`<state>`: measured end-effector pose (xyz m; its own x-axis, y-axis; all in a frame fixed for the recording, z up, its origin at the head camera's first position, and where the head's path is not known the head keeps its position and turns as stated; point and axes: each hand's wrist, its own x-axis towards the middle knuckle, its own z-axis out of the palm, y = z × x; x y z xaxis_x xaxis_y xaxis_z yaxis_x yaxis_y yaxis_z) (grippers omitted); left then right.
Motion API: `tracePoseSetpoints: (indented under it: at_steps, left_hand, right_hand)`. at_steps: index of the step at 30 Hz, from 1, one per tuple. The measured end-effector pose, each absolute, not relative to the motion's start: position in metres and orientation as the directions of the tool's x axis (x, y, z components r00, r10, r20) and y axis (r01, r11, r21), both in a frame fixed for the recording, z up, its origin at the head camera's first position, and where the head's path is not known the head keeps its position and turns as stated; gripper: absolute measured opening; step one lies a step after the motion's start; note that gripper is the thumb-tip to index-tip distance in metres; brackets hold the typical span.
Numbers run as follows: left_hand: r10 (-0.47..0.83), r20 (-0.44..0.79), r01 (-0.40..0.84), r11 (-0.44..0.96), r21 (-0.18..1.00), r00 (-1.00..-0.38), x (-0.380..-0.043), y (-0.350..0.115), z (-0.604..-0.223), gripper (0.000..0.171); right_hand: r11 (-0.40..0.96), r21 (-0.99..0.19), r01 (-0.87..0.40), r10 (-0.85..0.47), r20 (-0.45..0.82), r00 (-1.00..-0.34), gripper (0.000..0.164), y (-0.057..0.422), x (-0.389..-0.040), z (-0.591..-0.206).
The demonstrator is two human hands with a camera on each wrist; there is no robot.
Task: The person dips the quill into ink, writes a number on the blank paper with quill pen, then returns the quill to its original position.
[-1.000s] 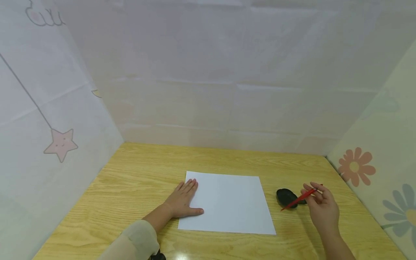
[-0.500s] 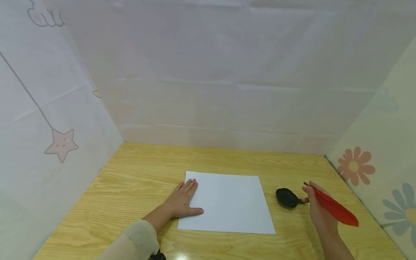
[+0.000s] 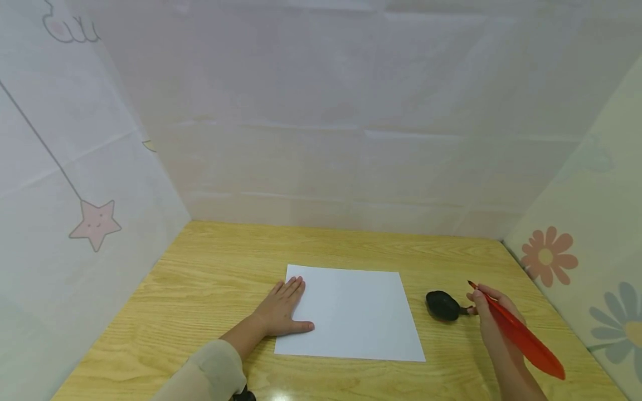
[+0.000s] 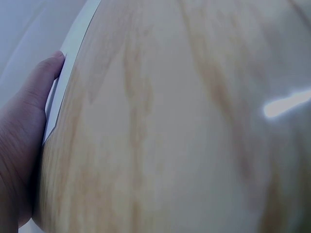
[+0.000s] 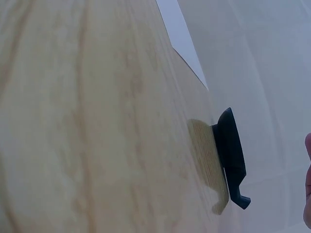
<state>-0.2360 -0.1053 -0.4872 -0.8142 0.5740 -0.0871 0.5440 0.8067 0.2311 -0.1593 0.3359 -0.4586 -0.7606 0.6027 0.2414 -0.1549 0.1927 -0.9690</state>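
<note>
My left hand [image 3: 281, 314] lies flat with fingers spread on the left edge of a white sheet of paper [image 3: 358, 314]. In the left wrist view, its thumb [image 4: 43, 77] rests along the sheet's edge. To the right of the paper, my right hand [image 3: 491, 328] pinches a red feather quill pen [image 3: 526, 340] above the table. The quill's dark tip points up and left, and its feather slants down to the right. Just left of that hand sits a small black dish with a short handle [image 3: 442, 306]; the fingers overlap the handle's end in the head view.
The wood-grain table [image 3: 225, 250] ends at pale printed cloth walls on the back and both sides. Part of a small black object [image 3: 244, 395] shows beside the left sleeve [image 3: 215, 367] at the bottom edge.
The quill has swung round in my right hand: its feather came into sight and drops to the lower right, its tip up-left. My left hand and the paper have stayed put.
</note>
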Motion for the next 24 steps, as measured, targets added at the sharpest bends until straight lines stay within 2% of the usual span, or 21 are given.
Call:
tracePoseSetpoints:
  at_steps: [4, 8, 12, 17, 24]
  left_hand:
    - [0.573, -0.087, 0.543, 0.807, 0.231, -0.815, -0.236, -0.105, -0.488, 0.106]
    - [0.572, -0.087, 0.542, 0.808, 0.231, -0.816, -0.237, -0.105, -0.488, 0.106]
    - [0.574, -0.084, 0.545, 0.806, 0.23, -0.814, -0.237, -0.105, -0.489, 0.106]
    - [0.574, -0.085, 0.545, 0.807, 0.227, -0.815, -0.237, -0.105, -0.489, 0.107]
    - [0.573, -0.089, 0.544, 0.809, 0.223, -0.815, -0.237, -0.106, -0.489, 0.107]
  right_hand:
    - [0.222, -0.975, 0.009, 0.627, 0.136, -0.767, 0.019, 0.324, -0.151, -0.437]
    - [0.264, -0.96, 0.093, 0.616, 0.093, -0.782, 0.023, 0.324, -0.151, -0.433]
    - [0.254, -0.959, 0.128, 0.597, 0.052, -0.8, 0.028, 0.328, -0.152, -0.436]
    - [0.259, -0.953, 0.155, 0.579, 0.024, -0.815, 0.025, 0.332, -0.156, -0.44]
    - [0.301, -0.938, 0.169, 0.526, 0.015, -0.851, 0.009, 0.334, -0.161, -0.448]
